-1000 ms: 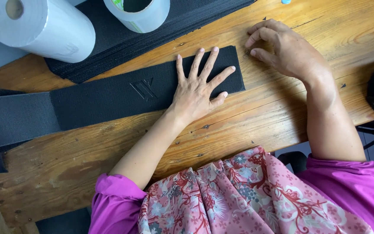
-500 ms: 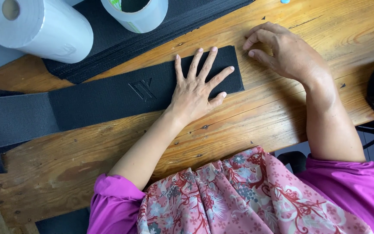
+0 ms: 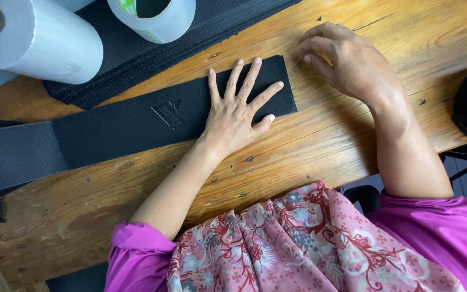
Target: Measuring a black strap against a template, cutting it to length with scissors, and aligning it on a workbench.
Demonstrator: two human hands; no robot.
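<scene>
Black strap (image 3: 136,121) under L hand (image 3: 233,116) fingers (image 3: 251,73), spread flat.

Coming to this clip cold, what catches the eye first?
The left hand, fingers spread, lies flat on the end of a long black strap stretched across the wooden table. The right hand rests curled on bare wood beside it. At top left sit a white paper roll and a tape roll.
</scene>
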